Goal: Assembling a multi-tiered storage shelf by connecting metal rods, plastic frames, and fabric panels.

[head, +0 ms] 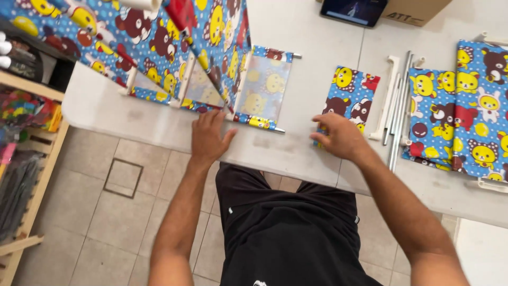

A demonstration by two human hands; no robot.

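1. The big printed fabric frame (174,47) runs off the top and left edges, so its full shape is hidden; its panels are blue cloth with cartoon bears and chicks, stretched over thin white rods.
2. The left hand (208,136) lies flat on the pale tabletop (296,148), fingers spread, empty; its fingertips reach the frame's lower edge, beside a see-through panel (264,87) edged in the same print.
3. The right hand (341,136) rests, fingers loosely curled, on the near end of a small folded fabric piece (352,95); whether it pinches the cloth is unclear.
4. White plastic rails and grey metal rods (397,100) lie just right of it; more printed fabric (465,116) is cut off at the right edge.
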